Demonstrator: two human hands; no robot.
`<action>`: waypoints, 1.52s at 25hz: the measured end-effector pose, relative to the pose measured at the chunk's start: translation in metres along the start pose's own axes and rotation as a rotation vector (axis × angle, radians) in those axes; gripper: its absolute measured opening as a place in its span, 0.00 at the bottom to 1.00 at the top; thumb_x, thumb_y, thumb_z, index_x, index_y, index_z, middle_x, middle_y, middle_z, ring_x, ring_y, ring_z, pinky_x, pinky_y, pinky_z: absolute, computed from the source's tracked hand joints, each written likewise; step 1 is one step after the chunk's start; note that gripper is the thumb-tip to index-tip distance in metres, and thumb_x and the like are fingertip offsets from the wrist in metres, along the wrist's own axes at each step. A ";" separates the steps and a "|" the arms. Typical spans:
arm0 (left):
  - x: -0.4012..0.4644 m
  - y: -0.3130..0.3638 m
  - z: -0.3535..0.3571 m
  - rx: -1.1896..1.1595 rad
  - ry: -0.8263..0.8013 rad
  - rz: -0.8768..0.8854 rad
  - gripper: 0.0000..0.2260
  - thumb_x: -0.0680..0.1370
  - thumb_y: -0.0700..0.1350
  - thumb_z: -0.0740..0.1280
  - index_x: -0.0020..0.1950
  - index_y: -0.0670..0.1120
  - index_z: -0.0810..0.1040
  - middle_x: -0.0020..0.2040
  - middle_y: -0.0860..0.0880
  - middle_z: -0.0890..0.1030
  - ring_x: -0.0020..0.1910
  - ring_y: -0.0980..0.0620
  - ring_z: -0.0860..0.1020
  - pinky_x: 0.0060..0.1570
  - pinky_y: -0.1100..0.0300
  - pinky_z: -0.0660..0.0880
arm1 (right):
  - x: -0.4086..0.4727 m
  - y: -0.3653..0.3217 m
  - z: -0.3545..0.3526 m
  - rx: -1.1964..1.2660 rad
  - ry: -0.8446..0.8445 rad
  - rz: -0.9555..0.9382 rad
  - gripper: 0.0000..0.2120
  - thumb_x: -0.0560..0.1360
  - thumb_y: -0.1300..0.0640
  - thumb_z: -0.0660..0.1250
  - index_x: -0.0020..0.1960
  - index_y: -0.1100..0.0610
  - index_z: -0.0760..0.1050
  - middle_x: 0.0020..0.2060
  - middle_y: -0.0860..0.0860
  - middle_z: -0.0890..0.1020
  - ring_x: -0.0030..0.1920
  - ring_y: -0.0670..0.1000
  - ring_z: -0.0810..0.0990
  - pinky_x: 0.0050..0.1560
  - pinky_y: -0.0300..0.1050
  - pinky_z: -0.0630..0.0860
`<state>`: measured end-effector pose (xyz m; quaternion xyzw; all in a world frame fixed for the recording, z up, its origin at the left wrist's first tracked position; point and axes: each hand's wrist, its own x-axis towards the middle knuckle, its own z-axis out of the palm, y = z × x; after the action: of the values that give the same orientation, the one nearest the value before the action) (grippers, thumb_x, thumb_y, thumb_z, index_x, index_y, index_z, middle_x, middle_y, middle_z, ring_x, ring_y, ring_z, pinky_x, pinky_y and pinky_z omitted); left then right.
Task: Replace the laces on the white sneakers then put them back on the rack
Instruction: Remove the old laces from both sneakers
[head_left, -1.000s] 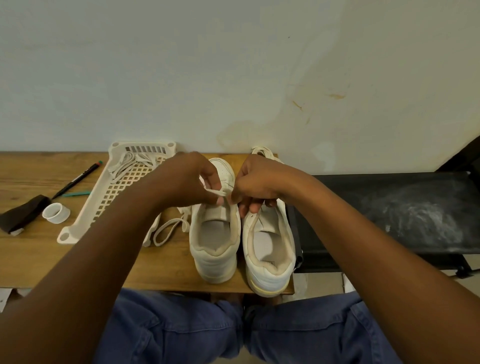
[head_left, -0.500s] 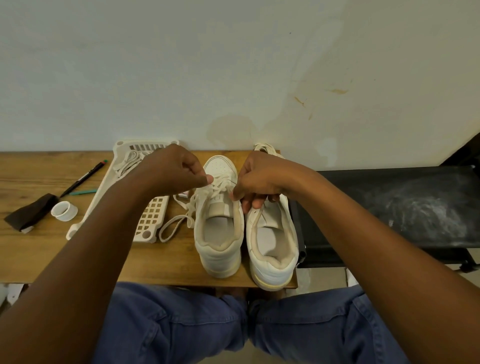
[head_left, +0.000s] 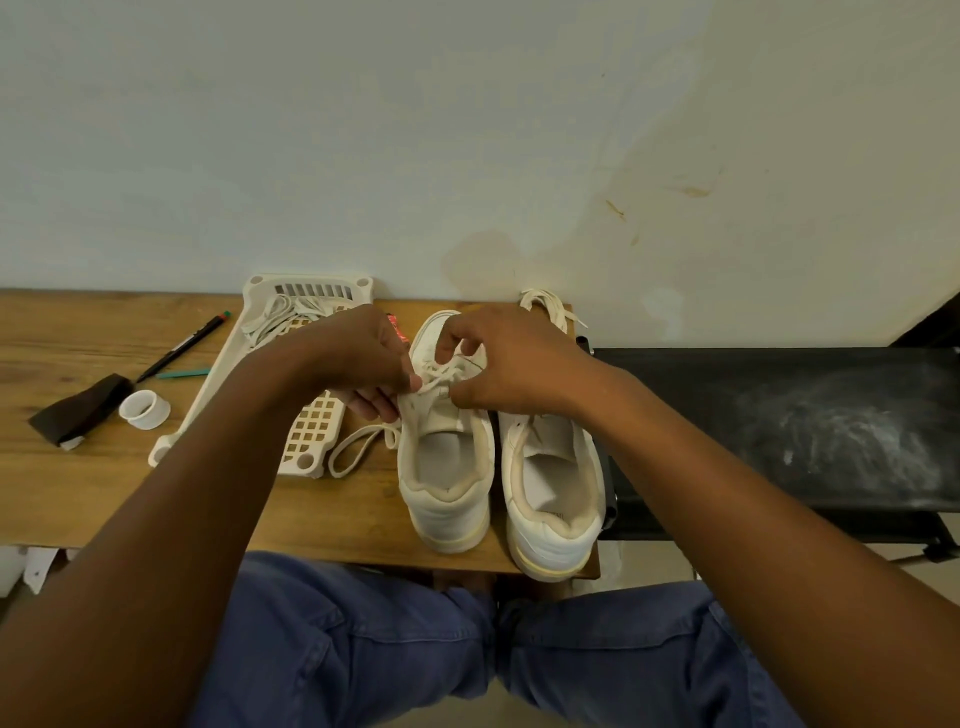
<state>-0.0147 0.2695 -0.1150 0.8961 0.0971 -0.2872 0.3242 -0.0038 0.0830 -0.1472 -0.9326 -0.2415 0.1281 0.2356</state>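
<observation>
A: What's under the hands?

B: A wooden table (head_left: 104, 499) against a pale, stained wall (head_left: 467, 130). Right of the right hand (head_left: 511, 371) a black bench (head_left: 779, 421) butts against the table's edge. Blue jeans (head_left: 363, 644) show nearer than both hands.

A: Any containers?

B: One, a white slotted tray (head_left: 306, 441), lying partly under the left hand (head_left: 363, 358). A heap of pale laces (head_left: 285, 319) lies in its far end, just beyond that hand.

A: And the sneakers?

B: Two, white with cream soles, side by side, heels toward the person. The left sneaker (head_left: 447, 478) sits under both hands; the right sneaker (head_left: 553, 499) lies below the right wrist and has no lace over its tongue.

A: The hands?

B: Both are curled, each pinching the white lace (head_left: 439, 376) above the left sneaker's tongue. A loop of it trails onto the table below the left hand. More lace (head_left: 543, 306) lies beyond the right hand.

A: Further left?

B: A pen (head_left: 182, 345), a white ring (head_left: 145, 410) and a dark cloth (head_left: 78, 410), well apart from the left hand.
</observation>
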 end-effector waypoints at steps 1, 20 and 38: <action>0.000 0.000 0.000 -0.009 0.004 -0.005 0.04 0.79 0.38 0.72 0.49 0.37 0.85 0.40 0.41 0.87 0.39 0.46 0.87 0.39 0.55 0.84 | 0.002 -0.002 0.006 -0.058 0.036 -0.048 0.13 0.70 0.49 0.74 0.54 0.44 0.79 0.54 0.46 0.79 0.53 0.50 0.78 0.48 0.49 0.78; 0.003 -0.001 0.000 -0.024 0.003 -0.062 0.05 0.79 0.35 0.70 0.48 0.41 0.85 0.40 0.42 0.87 0.37 0.47 0.87 0.44 0.51 0.84 | 0.009 -0.010 0.025 -0.143 0.223 -0.112 0.10 0.72 0.45 0.71 0.50 0.47 0.83 0.49 0.49 0.79 0.55 0.52 0.72 0.49 0.49 0.74; 0.005 -0.003 0.001 -0.006 0.018 -0.047 0.05 0.79 0.36 0.69 0.50 0.41 0.84 0.40 0.43 0.87 0.40 0.47 0.87 0.47 0.51 0.83 | 0.005 -0.015 0.032 -0.299 0.403 -0.101 0.07 0.72 0.48 0.72 0.47 0.49 0.85 0.51 0.48 0.79 0.59 0.55 0.73 0.55 0.54 0.71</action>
<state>-0.0123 0.2715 -0.1198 0.8952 0.1216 -0.2863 0.3191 -0.0172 0.1094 -0.1676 -0.9504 -0.2523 -0.1096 0.1448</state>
